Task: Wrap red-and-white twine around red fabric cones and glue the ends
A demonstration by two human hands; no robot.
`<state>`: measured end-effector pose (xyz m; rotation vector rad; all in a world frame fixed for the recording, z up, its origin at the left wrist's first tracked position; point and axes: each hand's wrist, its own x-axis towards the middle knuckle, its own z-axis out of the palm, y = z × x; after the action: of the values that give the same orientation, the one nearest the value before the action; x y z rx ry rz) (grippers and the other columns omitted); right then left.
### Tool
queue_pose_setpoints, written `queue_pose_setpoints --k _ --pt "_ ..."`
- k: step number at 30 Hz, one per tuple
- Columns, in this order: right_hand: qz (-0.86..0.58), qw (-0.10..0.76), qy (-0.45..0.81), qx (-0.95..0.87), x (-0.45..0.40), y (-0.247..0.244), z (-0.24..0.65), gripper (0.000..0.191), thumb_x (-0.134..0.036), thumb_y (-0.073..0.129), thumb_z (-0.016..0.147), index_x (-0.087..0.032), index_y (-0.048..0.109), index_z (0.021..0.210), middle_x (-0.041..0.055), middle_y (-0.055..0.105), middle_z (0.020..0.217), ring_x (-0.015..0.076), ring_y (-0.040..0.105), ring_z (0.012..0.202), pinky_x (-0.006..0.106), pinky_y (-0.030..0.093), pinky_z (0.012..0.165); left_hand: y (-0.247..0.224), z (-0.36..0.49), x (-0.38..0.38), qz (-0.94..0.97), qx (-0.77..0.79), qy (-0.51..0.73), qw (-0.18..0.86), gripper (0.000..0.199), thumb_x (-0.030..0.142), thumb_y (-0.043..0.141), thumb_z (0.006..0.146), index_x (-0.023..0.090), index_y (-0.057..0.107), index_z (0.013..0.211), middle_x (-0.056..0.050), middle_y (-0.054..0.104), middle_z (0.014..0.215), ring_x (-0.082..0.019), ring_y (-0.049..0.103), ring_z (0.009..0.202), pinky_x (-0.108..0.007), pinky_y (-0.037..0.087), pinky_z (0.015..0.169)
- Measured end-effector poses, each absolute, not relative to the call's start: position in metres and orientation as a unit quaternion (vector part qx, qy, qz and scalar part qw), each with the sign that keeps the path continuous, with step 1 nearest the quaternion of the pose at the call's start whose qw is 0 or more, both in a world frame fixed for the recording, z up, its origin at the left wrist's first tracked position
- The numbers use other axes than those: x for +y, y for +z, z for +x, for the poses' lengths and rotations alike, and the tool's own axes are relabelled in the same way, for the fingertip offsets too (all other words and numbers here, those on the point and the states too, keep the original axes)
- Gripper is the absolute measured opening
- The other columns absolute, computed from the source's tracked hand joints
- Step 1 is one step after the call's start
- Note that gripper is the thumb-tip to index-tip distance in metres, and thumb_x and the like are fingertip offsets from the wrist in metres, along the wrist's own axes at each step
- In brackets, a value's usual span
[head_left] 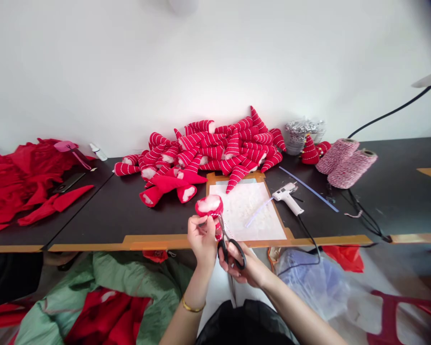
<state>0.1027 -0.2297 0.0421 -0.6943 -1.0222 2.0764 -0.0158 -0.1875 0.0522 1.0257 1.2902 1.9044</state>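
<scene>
Left hand (202,235) is pinched on the cone (201,211), open end up, white stuffing showing. I have it in front of the body, at the near edge of the tabletop (104,215). Right hand (237,263) holds the scissors (224,232), fingers in the loops, tips up by the cone's right side. Can't tell whether the blades are apart, or whether they touch the fabric. A bit of striped string (226,223) shows just right of the blades.

Main risk as I judge it: tips sit very near the left fingertips. A slip of the pinch, or the soft cone squashing and rolling, could put a finger or the red fabric between the blades. My view of the tips is small, so aim error could do the same. Squeezing too hard might also push stuffing out of the open end.

Second: glue gun (289,197) lies to the right, nozzle toward the sheet (239,201); its cable (308,235) drops over the near edge. A wide right forearm swing could snag it and drag the gun. Can't tell if it's hot; if it is, contact burns.

Minor: pile (215,149) at the far side looks loosely stacked; a knock could tumble cones onto the sheet.
</scene>
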Motion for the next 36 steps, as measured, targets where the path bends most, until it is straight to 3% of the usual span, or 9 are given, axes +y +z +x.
queue_pose_setpoints --k 3,8,16,21,26,31,36 --pt "-0.266 0.369 0.792 -0.406 -0.228 0.044 0.102 0.052 -0.069 0.06 0.088 -0.017 0.058 0.084 -0.0012 0.052 0.068 0.0056 0.03 0.045 0.017 0.016 0.033 0.048 -0.014 -0.188 0.39 0.485 0.721 0.305 0.037 0.049 0.072 0.084 0.02 0.049 0.086 0.003 0.052 0.084 -0.015 0.073 0.071 -0.02 0.057 0.053" --pt "-0.27 0.392 0.76 -0.442 -0.225 0.047 0.1 0.054 -0.07 0.06 0.087 -0.017 0.057 0.081 -0.0023 0.051 0.065 0.0043 0.028 0.042 0.016 0.018 0.032 0.043 -0.014 -0.186 0.378 0.485 0.721 0.319 0.035 0.05 0.068 0.087 0.022 0.047 0.089 0.003 0.05 0.088 -0.012 0.068 0.064 -0.018 0.049 0.046" --pt "-0.271 0.392 0.768 -0.428 -0.222 0.043 0.098 0.057 -0.073 0.062 0.083 -0.017 0.056 0.073 -0.0039 0.045 0.059 0.0036 0.023 0.041 0.019 0.014 0.033 0.041 -0.016 -0.185 0.407 0.494 0.717 0.276 0.034 0.048 0.068 0.087 0.022 0.047 0.085 0.003 0.051 0.081 -0.01 0.059 0.065 -0.022 0.051 0.061" --pt "-0.292 0.396 0.761 -0.422 -0.222 0.041 0.095 0.06 -0.076 0.063 0.081 -0.018 0.055 0.068 -0.005 0.04 0.053 0.0035 0.02 0.039 0.021 0.013 0.034 0.043 -0.014 -0.187 0.401 0.491 0.711 0.305 0.038 0.052 0.068 0.087 0.023 0.044 0.087 0.005 0.051 0.08 -0.008 0.056 0.052 -0.019 0.046 0.047" --pt "-0.305 0.415 0.739 -0.435 -0.219 0.04 0.09 0.062 -0.077 0.06 0.082 -0.018 0.052 0.064 -0.0049 0.041 0.052 0.0035 0.022 0.036 0.023 0.013 0.034 0.046 -0.011 -0.19 0.382 0.483 0.716 0.33 0.037 0.049 0.068 0.087 0.023 0.043 0.087 0.006 0.05 0.079 -0.007 0.057 0.05 -0.019 0.048 0.046" --pt "-0.307 0.385 0.738 -0.46 -0.218 0.036 0.074 0.063 -0.077 0.06 0.08 -0.019 0.049 0.06 -0.0057 0.042 0.05 0.0039 0.024 0.037 0.021 0.018 0.035 0.039 -0.029 -0.195 0.369 0.522 0.708 0.301 0.035 0.048 0.07 0.083 0.021 0.048 0.085 0.004 0.054 0.082 -0.007 0.058 0.054 -0.018 0.046 0.048" --pt "-0.282 0.302 0.729 -0.546 -0.218 0.026 0.062 0.052 -0.066 0.064 0.084 -0.017 0.056 0.066 -0.0034 0.054 0.056 0.0063 0.037 0.041 0.02 0.03 0.04 0.011 -0.101 -0.215 0.305 0.595 0.699 0.252 0.032 0.044 0.072 0.077 0.019 0.054 0.086 0.002 0.061 0.077 -0.012 0.061 0.06 -0.024 0.051 0.055"
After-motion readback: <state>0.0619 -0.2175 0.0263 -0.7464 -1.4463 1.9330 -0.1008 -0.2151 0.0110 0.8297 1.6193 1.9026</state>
